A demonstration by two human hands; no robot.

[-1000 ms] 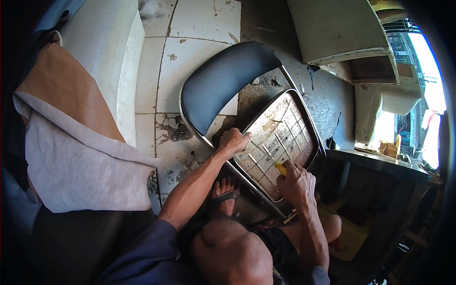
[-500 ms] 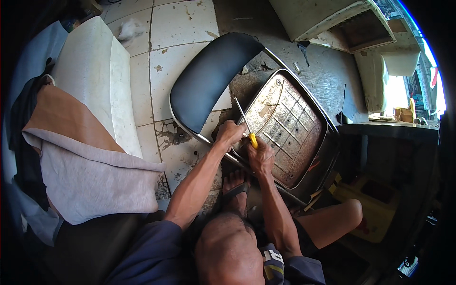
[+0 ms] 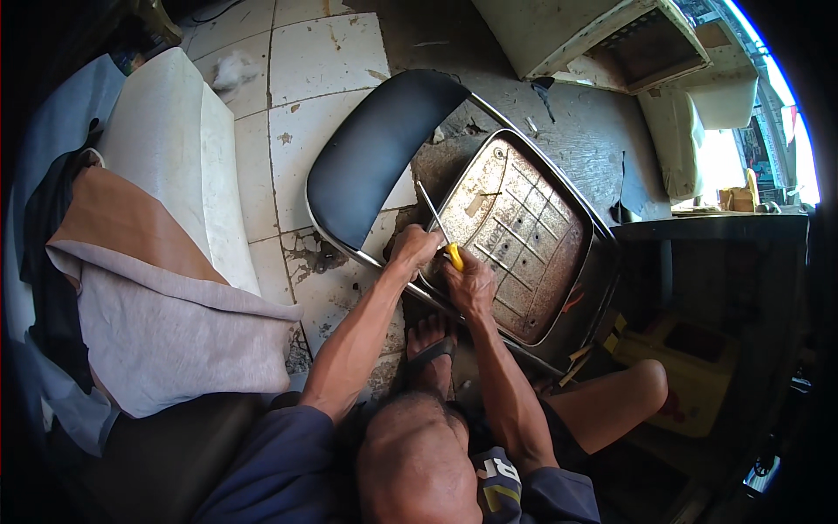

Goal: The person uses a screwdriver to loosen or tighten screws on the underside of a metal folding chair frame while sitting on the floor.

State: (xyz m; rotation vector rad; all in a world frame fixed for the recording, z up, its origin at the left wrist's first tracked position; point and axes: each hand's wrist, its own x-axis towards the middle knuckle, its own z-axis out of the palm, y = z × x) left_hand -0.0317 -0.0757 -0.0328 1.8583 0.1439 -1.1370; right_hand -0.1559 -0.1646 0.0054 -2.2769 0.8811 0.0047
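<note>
A metal-framed chair lies tipped on the floor in front of me, its black padded backrest [image 3: 377,153] at the left and its rusty metal seat pan [image 3: 515,236] facing up. My right hand [image 3: 472,285] is closed round the yellow handle of a screwdriver [image 3: 434,212]. The tool's shaft slants away to the upper left, over the near left edge of the pan. My left hand [image 3: 414,250] is beside the shaft at that edge, fingers curled in; what they grip is hidden.
At the left, brown and grey upholstery fabric [image 3: 179,323] drapes over a long white cushion [image 3: 157,131]. A worn cabinet-like box [image 3: 628,52] stands at the far right. A dark table [image 3: 716,229] and a yellow container [image 3: 681,375] are at the right. My sandalled foot [image 3: 430,345] is close to the chair.
The chair, both hands and the screwdriver sit slightly farther left in the picture, with the background shifted too. Both hands keep nearly the same pose, and the right still holds the screwdriver.
</note>
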